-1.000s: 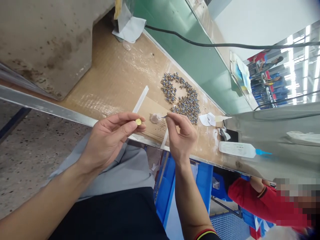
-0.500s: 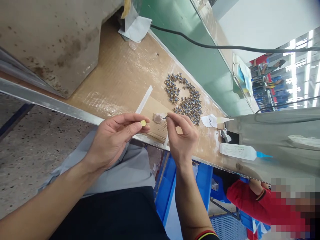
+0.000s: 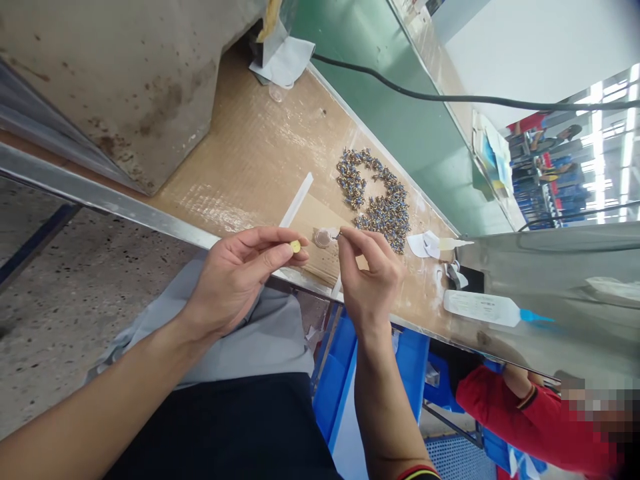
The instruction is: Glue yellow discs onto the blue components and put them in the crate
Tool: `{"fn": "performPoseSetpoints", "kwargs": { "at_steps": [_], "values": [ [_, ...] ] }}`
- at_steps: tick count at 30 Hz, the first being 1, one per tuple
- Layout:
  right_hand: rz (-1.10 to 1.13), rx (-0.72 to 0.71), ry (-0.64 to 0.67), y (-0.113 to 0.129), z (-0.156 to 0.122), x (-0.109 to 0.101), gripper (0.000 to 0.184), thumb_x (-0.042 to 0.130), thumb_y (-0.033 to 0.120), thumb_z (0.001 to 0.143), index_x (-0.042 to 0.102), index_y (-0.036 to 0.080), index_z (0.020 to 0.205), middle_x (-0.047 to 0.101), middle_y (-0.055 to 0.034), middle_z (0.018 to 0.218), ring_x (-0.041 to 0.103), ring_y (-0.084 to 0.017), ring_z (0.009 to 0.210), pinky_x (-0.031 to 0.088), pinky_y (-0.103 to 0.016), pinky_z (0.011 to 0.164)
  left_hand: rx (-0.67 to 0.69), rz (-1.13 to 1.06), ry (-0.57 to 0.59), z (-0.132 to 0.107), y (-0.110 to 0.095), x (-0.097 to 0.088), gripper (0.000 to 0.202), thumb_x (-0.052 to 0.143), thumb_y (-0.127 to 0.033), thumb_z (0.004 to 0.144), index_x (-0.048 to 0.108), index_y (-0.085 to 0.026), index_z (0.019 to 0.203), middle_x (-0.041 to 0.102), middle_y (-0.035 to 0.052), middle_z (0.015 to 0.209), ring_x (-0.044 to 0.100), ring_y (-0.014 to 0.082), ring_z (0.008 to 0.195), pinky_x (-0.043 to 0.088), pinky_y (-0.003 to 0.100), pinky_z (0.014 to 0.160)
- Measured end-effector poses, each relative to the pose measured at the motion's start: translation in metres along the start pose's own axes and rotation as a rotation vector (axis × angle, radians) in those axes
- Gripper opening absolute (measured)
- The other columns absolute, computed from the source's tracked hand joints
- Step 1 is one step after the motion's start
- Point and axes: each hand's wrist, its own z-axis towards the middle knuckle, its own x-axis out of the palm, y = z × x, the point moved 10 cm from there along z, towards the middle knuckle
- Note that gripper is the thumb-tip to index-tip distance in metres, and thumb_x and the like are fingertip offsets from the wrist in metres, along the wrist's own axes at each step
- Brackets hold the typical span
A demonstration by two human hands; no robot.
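Yellow, round and small, a disc (image 3: 295, 246) is pinched between the thumb and fingers of the person's left hand (image 3: 245, 273), raised above the near edge of a brown worktable (image 3: 250, 147). To its right, the right hand (image 3: 373, 273) has thumb and forefinger pressed together around a tiny dark piece (image 3: 339, 235), too small to make out in detail. The two hands are near each other, with a gap between the disc and the dark piece.

In view between the fingertips, on the table, is a clear round dish (image 3: 323, 238). Beside it, a strip of white tape (image 3: 297, 200) slants across the table.

Just beyond the right hand, a loose heap of small blue and brass-coloured metal parts (image 3: 387, 217) spreads in a curve. Right of the heap lie some white paper (image 3: 423, 244) and a pale nozzle (image 3: 453, 244); nearer, a white bottle (image 3: 483, 308) with a blue tip rests on its side.

A stained grey box (image 3: 110, 80) fills the far left. A black cable (image 3: 400, 92) crosses before a green panel (image 3: 360, 67). At the near right sits a co-worker in a red top (image 3: 500, 407).
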Motion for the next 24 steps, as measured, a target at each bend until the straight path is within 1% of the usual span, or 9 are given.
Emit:
{"fn": "performPoseSetpoints", "kwargs": {
  "at_steps": [5,8,10,13,15,19,24],
  "values": [
    [-0.073,-0.072,0.023,0.007,0.001,0.002,0.020,0.068,0.019,0.115,0.087,0.024,0.115,0.086,-0.0053,0.107,0.083,-0.019,0.094,0.068,-0.035,0.092,0.000,-0.012,-0.001,0.000,0.001,0.000,0.010,0.098,-0.024,0.097,0.097,-0.025,0.107,0.094,0.0026,0.110,0.087,0.0159,0.097,0.070,0.025,0.101],
    [-0.088,-0.077,0.022,0.008,0.001,0.002,0.020,0.068,0.019,0.116,0.087,0.025,0.116,0.086,-0.0048,0.108,0.083,-0.019,0.095,0.068,-0.036,0.093,-0.007,-0.010,0.001,0.000,0.001,-0.001,0.012,0.098,-0.025,0.097,0.097,-0.025,0.109,0.094,0.0033,0.111,0.087,0.0163,0.098,0.070,0.026,0.101],
    [-0.063,-0.065,-0.014,0.006,0.001,-0.003,0.018,0.070,0.019,0.115,0.088,0.025,0.116,0.086,-0.0049,0.109,0.083,-0.018,0.095,0.068,-0.037,0.093,-0.007,-0.003,0.001,0.000,0.001,-0.002,0.013,0.098,-0.025,0.097,0.096,-0.024,0.109,0.094,0.0038,0.112,0.087,0.0165,0.098,0.070,0.026,0.102],
    [-0.015,-0.027,-0.077,0.001,0.001,-0.013,0.016,0.073,0.019,0.113,0.088,0.024,0.116,0.086,-0.0055,0.109,0.082,-0.018,0.094,0.068,-0.036,0.089,-0.005,0.010,-0.002,0.000,0.001,-0.003,0.012,0.098,-0.025,0.097,0.096,-0.025,0.109,0.093,0.0043,0.112,0.087,0.0176,0.099,0.070,0.028,0.103],
    [0.006,-0.005,-0.089,-0.004,0.000,-0.017,0.016,0.073,0.018,0.113,0.088,0.024,0.114,0.086,-0.0055,0.108,0.081,-0.017,0.093,0.068,-0.035,0.086,-0.008,0.018,-0.004,0.000,0.002,-0.003,0.011,0.097,-0.024,0.098,0.096,-0.025,0.109,0.093,0.0047,0.111,0.087,0.0187,0.099,0.070,0.030,0.104],
    [0.018,0.022,-0.061,-0.010,-0.002,-0.015,0.017,0.071,0.020,0.113,0.088,0.025,0.113,0.086,-0.0049,0.107,0.080,-0.017,0.091,0.068,-0.035,0.085,-0.007,0.029,-0.011,0.000,0.003,-0.004,0.011,0.097,-0.024,0.098,0.096,-0.025,0.109,0.093,0.0054,0.111,0.088,0.0197,0.100,0.070,0.030,0.104],
    [0.023,0.050,-0.043,-0.014,-0.005,-0.008,0.018,0.069,0.024,0.114,0.087,0.025,0.114,0.086,-0.0054,0.108,0.080,-0.017,0.091,0.068,-0.036,0.087,0.000,0.016,-0.004,0.000,0.003,-0.002,0.010,0.096,-0.021,0.099,0.096,-0.025,0.109,0.093,0.0037,0.111,0.087,0.0172,0.100,0.070,0.026,0.103]
  ]
}}
